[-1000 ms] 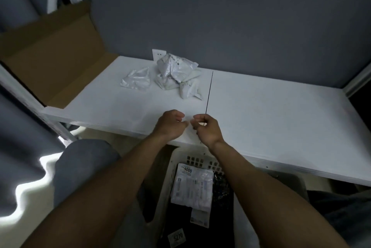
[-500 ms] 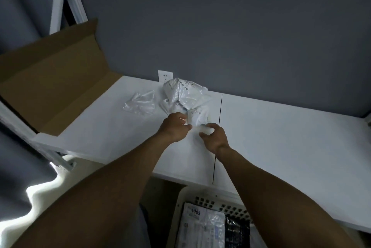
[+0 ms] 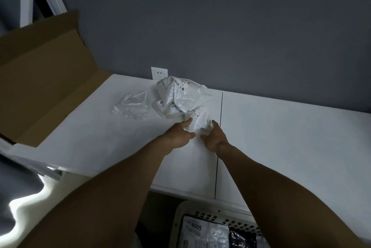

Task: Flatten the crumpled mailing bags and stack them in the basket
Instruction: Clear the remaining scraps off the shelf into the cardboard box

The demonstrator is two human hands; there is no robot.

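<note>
The left hand (image 3: pixel 176 135) and right hand (image 3: pixel 213 137) pinched one crumpled bag (image 3: pixel 200 122) at opposite edges, probably to spread it; the basket (image 3: pixel 180 217) sat below.

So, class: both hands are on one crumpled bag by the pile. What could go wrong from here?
1. The small bag that the left hand and right hand grip touches the pile; pulling may drag others along.
2. The basket sits below the table edge; a sliding bag could drop in unflattened.
</note>
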